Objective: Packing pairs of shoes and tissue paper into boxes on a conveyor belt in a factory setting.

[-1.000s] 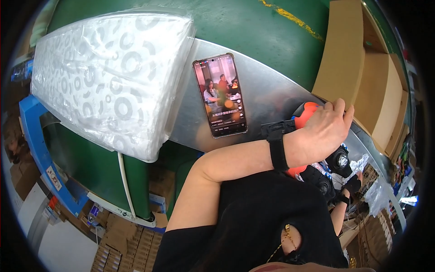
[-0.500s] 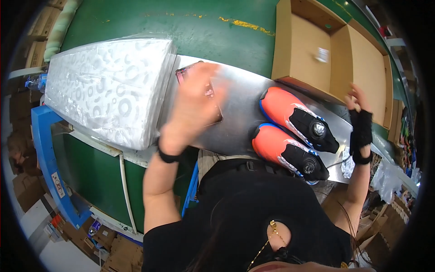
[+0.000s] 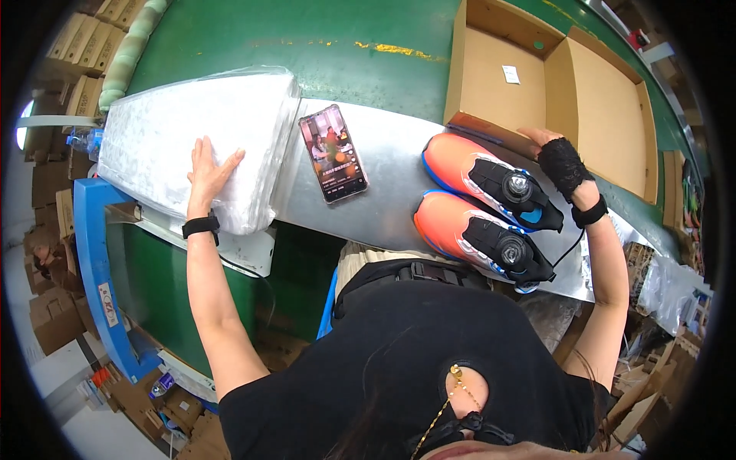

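The white sheet stack (image 3: 257, 115) (judged limp, slippery, best pinched by an edge) lies left of the phone (image 3: 334, 153) under the splayed, ungrasping left hand (image 3: 208, 176); right hand's (image 3: 557, 157) grip beside the carton (image 3: 613, 123) cannot be told.

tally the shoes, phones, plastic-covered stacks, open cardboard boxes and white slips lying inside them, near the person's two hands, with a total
Orange-and-black dial-closure shoes: 2
Smartphone: 1
Plastic-covered white stack: 1
Open cardboard box: 1
White slip: 1
Total: 6
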The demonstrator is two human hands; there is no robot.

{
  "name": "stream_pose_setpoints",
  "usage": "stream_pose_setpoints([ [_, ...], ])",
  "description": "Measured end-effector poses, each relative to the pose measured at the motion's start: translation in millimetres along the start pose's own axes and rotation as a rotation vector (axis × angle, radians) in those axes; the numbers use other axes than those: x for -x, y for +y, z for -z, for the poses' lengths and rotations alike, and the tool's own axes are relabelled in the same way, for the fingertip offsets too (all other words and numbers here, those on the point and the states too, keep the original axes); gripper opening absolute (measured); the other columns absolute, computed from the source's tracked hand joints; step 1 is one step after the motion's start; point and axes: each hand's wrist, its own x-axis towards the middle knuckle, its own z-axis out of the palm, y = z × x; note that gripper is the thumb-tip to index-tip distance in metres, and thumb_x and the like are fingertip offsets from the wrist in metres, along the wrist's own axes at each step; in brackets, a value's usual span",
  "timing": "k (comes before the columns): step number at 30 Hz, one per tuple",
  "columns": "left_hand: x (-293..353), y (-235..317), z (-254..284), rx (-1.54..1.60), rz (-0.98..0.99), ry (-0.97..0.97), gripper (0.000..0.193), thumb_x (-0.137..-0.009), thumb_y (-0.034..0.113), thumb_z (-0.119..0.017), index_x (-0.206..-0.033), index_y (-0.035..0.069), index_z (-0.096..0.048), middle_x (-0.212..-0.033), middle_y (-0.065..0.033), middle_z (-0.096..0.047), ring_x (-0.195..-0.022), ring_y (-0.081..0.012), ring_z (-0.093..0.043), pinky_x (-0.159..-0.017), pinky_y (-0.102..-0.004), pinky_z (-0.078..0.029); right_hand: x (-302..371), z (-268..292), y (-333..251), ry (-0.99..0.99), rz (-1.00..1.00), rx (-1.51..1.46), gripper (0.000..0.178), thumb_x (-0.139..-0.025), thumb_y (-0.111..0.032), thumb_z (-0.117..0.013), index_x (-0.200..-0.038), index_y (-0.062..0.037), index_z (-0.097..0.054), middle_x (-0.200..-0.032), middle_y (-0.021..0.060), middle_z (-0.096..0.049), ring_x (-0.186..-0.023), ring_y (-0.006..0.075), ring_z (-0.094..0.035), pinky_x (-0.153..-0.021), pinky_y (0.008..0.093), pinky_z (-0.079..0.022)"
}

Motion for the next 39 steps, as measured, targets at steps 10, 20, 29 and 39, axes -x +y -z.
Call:
stream_pose_setpoints([
  [10, -7.5, -51.0, 63.2, 0.076, 0.107, 0.507, 0.023, -0.084, 0.021, -0.047, -0.080, -0.001, -0.052, -0.085, -0.0244, -0.057, -0.080, -0.0407, -0.053, -0.069, -0.0447, -0.041, 3.2, -9.0, 5.9, 0.051, 0.051, 0.016, 0.034, -0.074, -0.002, -0.053, -0.108, -0.0069, -0.053, -0.090, 0.0222, -0.058, -0.087, 0.0360, -0.055, -0.074, 0.0410, -0.044],
  [20, -4.5, 213.1, 200.4, 1.251, -0.416, 0.193, 0.022, -0.091, 0.021, -0.043, -0.085, 0.003, -0.055, -0.073, 0.0008, -0.054, -0.062, -0.0038, -0.046, -0.054, -0.0192, -0.038, 10.1, 52.2, -50.0, 0.082, 0.250, -0.284, 0.071, -0.067, -0.023, -0.069, -0.126, -0.0054, -0.033, -0.111, 0.0245, -0.049, -0.099, 0.0361, -0.051, -0.083, 0.0405, -0.043],
  [29, 12.3, 476.3, 123.6, 1.194, -0.904, -0.274, 0.044, -0.085, 0.031, -0.052, -0.103, -0.010, -0.047, -0.093, -0.0181, -0.055, -0.085, -0.0229, -0.057, -0.075, -0.0316, -0.047, -0.9, 81.8, -42.5, 0.960, 0.133, -0.996, 0.047, -0.075, -0.020, -0.062, -0.114, 0.0008, -0.046, -0.101, 0.0129, -0.056, -0.090, 0.0172, -0.053, -0.077, 0.0310, -0.044],
  [39, -4.9, 424.9, 35.6, 0.041, -1.103, 0.017, 0.058, -0.078, 0.032, -0.059, -0.122, -0.001, -0.038, -0.111, -0.0221, -0.046, -0.113, -0.0336, -0.039, -0.086, -0.0426, -0.036, 118.7, 98.2, 172.3, 1.460, -0.762, -0.692, 0.031, -0.068, -0.032, -0.069, -0.071, -0.0019, -0.063, -0.061, 0.0005, -0.056, -0.049, 0.0106, -0.048, -0.046, 0.0263, -0.040],
])
